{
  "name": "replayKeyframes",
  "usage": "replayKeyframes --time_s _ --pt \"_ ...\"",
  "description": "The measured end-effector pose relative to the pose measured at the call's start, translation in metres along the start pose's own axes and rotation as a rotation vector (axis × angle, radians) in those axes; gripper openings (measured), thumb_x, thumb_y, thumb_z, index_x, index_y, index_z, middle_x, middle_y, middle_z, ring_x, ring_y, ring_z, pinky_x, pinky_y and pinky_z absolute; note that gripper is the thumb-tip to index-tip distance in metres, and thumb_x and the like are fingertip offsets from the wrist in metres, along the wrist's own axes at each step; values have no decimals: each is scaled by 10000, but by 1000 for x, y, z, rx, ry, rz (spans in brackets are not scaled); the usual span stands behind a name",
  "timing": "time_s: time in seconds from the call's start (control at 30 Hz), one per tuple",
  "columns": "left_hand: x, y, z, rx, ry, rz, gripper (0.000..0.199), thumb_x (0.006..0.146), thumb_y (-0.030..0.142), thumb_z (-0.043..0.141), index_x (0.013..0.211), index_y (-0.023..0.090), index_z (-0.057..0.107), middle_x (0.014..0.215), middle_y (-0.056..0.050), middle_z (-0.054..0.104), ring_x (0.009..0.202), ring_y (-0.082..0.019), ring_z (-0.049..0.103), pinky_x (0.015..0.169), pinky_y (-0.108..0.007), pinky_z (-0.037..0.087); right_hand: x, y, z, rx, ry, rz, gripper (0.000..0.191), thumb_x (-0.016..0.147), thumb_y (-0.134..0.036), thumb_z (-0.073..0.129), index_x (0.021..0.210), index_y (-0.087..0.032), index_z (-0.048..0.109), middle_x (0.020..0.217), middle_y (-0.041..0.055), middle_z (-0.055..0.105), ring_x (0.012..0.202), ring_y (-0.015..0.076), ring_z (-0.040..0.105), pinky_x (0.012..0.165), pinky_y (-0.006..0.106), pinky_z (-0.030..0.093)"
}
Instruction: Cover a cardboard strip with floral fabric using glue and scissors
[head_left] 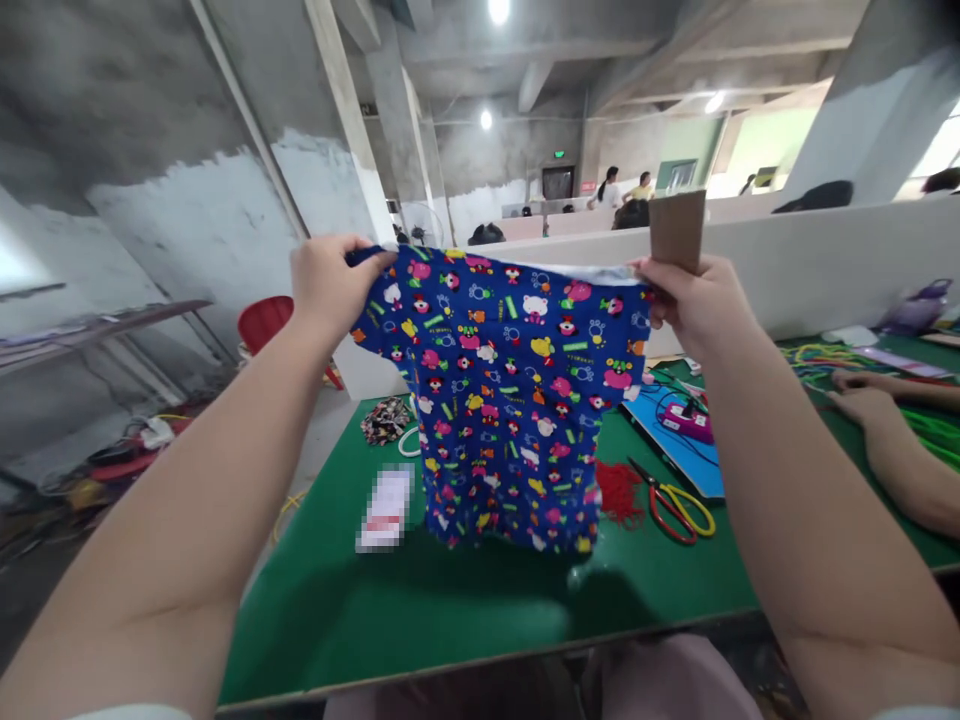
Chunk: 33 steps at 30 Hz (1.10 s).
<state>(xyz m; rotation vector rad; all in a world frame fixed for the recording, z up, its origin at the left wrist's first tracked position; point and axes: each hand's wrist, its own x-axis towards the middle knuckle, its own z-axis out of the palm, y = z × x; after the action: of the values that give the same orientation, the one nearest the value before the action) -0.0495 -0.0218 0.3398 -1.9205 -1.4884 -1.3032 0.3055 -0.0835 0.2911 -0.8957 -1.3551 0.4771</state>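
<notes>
A dark blue short-sleeved shirt (pixel 502 400) with a bright cartoon-animal print hangs spread out above the green table (pixel 315 640). My left hand (pixel 334 285) pinches its upper left edge between thumb and fingers. At the upper right edge, my right hand (pixel 694 300) grips the cloth, with a strip of pale inner side showing along the top. A brown cardboard piece (pixel 677 230) rises right above my right hand; whether I hold it or it stands behind, I cannot tell. The shirt's lower hem hangs near the tabletop and hides part of it.
Left of the shirt lie a blurred-out phone (pixel 386 508) and a patterned cloth bundle (pixel 386 420). To the right are red threads (pixel 621 493), scissors (pixel 679 510) and a blue board (pixel 675 440). Another person's hands (pixel 874 410) rest beside green cords (pixel 930 440). A partition (pixel 757 270) runs behind.
</notes>
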Motion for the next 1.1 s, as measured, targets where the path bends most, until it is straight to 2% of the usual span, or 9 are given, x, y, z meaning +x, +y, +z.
replayKeyframes --time_s 0.1,0.23,0.37,0.47,0.6,0.7,0.87,1.0,1.1 --pt "-1 -2 8 8 -75 -23 370 736 478 564 895 157 658 745 16 634 661 -102 480 613 -202 337 -3 1 -5 -104 -18 1 210 664 -355 681 718 -156 640 514 -21 470 409 69 384 334 221 305" --pt "0 -7 18 21 -211 -58 359 731 486 548 878 178 661 749 1 641 657 -139 517 601 -226 356 -9 0 -10 -123 -192 27 365 615 -281 715 954 -163 646 654 -11 534 493 67 440 401 216 369" --pt "-9 -6 32 120 -368 20 348 756 474 494 842 183 664 803 -48 656 752 -214 564 684 -289 405 -15 1 -3 -59 -242 -23 473 626 -220 700 1084 -192 590 644 -44 474 501 54 427 465 221 405" --pt "-33 17 43 5 -375 210 363 762 430 515 995 176 628 985 -92 631 921 -241 557 821 -343 406 -21 4 13 19 -210 -26 457 654 -226 675 1097 -204 564 667 -49 479 483 47 418 434 210 393" --pt "-77 68 59 -518 -434 444 490 788 428 527 1217 197 469 1230 -87 517 1140 -191 457 970 -331 335 -34 8 37 29 -281 15 405 690 -253 644 1083 -199 559 681 -47 500 455 38 416 407 193 387" --pt "-96 93 74 -834 -649 349 474 826 417 477 1255 224 418 1261 -77 498 1147 -172 456 935 -306 368 -43 13 47 19 -406 21 412 716 -264 615 1119 -219 545 716 -37 523 480 47 444 422 190 404" --pt "-92 93 86 -862 -1097 310 290 795 416 518 911 168 616 770 -10 618 713 -130 557 642 -243 416 -50 12 38 -168 -463 -28 380 746 -250 572 1124 -227 567 791 -13 575 517 61 479 482 215 431" --pt "-104 79 71 -466 -995 462 194 753 355 587 705 168 607 629 9 548 617 -129 500 588 -256 368 -77 2 13 -386 -342 -151 319 737 -210 577 1052 -240 619 907 7 634 762 138 578 685 284 474" --pt "-162 67 45 -171 -791 609 193 807 308 510 700 170 592 690 -41 564 720 -178 507 686 -323 373 -134 6 0 -430 -653 -98 266 750 -164 553 971 -271 655 914 10 663 826 160 594 734 281 462"
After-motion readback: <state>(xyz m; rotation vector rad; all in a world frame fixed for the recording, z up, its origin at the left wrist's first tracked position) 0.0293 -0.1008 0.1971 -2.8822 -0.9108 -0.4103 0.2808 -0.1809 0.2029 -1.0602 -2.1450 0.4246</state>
